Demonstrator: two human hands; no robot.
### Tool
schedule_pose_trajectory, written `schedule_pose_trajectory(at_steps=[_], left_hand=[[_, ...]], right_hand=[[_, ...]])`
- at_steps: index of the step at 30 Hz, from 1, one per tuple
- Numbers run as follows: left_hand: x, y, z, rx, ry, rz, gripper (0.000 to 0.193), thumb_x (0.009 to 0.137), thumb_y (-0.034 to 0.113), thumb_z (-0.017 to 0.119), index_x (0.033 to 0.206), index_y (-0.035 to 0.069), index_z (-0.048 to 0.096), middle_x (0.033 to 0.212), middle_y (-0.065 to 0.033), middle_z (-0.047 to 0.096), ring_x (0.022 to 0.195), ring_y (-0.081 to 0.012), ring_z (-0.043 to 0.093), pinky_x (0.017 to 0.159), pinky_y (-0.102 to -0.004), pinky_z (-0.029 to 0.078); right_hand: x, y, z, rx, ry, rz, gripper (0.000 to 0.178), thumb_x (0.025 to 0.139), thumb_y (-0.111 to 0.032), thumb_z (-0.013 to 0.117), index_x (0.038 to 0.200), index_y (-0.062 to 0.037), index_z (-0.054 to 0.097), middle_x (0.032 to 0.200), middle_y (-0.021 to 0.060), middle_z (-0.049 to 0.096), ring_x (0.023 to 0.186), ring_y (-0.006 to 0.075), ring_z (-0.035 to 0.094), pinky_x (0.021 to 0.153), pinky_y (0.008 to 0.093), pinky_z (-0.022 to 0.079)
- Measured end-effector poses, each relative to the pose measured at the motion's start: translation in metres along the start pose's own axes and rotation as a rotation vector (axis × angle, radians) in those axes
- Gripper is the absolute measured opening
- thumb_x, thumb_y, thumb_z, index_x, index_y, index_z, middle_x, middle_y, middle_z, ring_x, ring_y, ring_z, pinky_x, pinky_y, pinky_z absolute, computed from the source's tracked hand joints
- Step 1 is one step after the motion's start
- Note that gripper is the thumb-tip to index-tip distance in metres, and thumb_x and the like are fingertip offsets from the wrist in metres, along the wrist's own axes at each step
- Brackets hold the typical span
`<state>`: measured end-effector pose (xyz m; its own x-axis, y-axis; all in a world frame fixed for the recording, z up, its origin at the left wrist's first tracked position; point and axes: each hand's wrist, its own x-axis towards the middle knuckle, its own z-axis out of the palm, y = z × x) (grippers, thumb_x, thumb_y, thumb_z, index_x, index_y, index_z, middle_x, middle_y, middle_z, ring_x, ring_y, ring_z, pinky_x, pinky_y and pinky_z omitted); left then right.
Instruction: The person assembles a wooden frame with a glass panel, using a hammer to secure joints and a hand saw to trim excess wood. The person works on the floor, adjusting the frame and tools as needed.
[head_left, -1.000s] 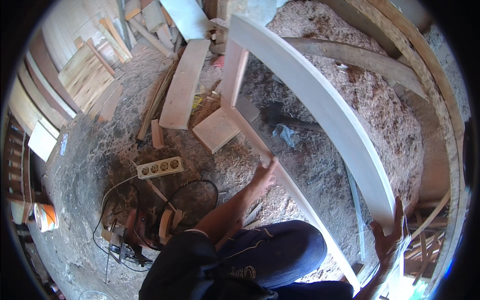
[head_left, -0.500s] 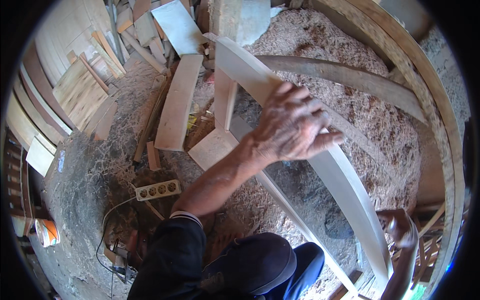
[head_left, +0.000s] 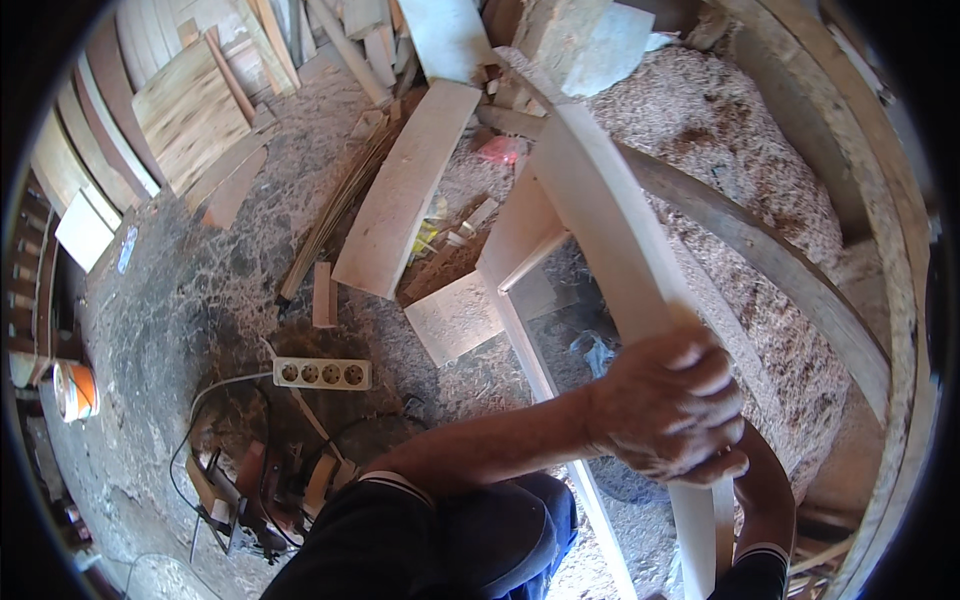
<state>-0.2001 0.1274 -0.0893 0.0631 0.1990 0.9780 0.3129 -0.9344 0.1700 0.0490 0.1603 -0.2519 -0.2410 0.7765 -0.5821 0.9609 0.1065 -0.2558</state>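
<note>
A pale wooden frame (head_left: 612,215) of joined boards stands in front of me, its long upper board running from the far middle down toward me. My left hand (head_left: 675,405) is closed over that upper board, fingers curled and knuckles up. Whatever lies under its palm is hidden, and a slight blur shows at the fingertips. The right forearm (head_left: 765,500) rises on the far side of the board. My right hand itself is concealed behind the left hand and the board, so its fingers do not show.
Wood shavings (head_left: 740,130) are heaped at the far right beside a curved plank (head_left: 760,250). A loose board (head_left: 410,190) lies left of the frame. A white power strip (head_left: 322,374), cables and a power tool (head_left: 225,490) lie near my left arm. An orange-white bucket (head_left: 76,391) stands far left.
My left hand has slid down the upper board toward me. The right hand, earlier seen at the board's right side, is now hidden. The whole view has shifted somewhat.
</note>
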Motion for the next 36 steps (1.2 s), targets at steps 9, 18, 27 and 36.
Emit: schedule_pose_trajectory(at_steps=[9, 18, 27, 36], left_hand=[[0.000, 0.003, 0.000, -0.019, -0.002, -0.013, 0.043, 0.094, 0.042, 0.057, 0.066, 0.011, 0.064, 0.070, -0.0035, 0.059, 0.084, -0.0244, 0.059, 0.089, -0.0478, 0.045], [-0.001, 0.005, -0.014, -0.044, -0.035, -0.026, 0.036, 0.092, 0.039, 0.059, 0.073, 0.008, 0.062, 0.079, -0.0067, 0.062, 0.089, -0.0274, 0.065, 0.087, -0.0464, 0.051], [0.003, 0.004, -0.010, -0.062, 0.003, -0.022, 0.037, 0.088, 0.038, 0.064, 0.064, 0.012, 0.056, 0.072, -0.0018, 0.052, 0.084, -0.0223, 0.057, 0.092, -0.0447, 0.044], [0.004, 0.005, -0.011, -0.076, 0.064, -0.029, 0.033, 0.085, 0.033, 0.068, 0.061, 0.013, 0.057, 0.066, -0.0006, 0.048, 0.077, -0.0206, 0.050, 0.082, -0.0403, 0.041]], right_hand=[[0.041, 0.025, 0.041, -0.062, -0.021, 0.078, 0.032, 0.091, -0.021, 0.070, 0.118, -0.0060, 0.062, 0.089, 0.0070, 0.067, 0.078, 0.0133, 0.061, 0.070, 0.0318, 0.050], [0.019, 0.021, 0.039, 0.109, 0.122, 0.056, 0.032, 0.088, -0.018, 0.072, 0.115, -0.0076, 0.058, 0.088, 0.0049, 0.065, 0.077, 0.0117, 0.059, 0.069, 0.0294, 0.050], [-0.054, -0.070, -0.076, 0.633, 0.469, -0.279, 0.033, 0.085, -0.014, 0.073, 0.111, -0.0092, 0.054, 0.087, 0.0029, 0.062, 0.077, 0.0100, 0.058, 0.068, 0.0270, 0.049], [-0.080, -0.190, -0.205, 0.604, 0.637, -0.533, 0.045, 0.086, -0.012, 0.083, 0.121, -0.0080, 0.055, 0.085, -0.0023, 0.061, 0.070, 0.0064, 0.054, 0.065, 0.0220, 0.050]])
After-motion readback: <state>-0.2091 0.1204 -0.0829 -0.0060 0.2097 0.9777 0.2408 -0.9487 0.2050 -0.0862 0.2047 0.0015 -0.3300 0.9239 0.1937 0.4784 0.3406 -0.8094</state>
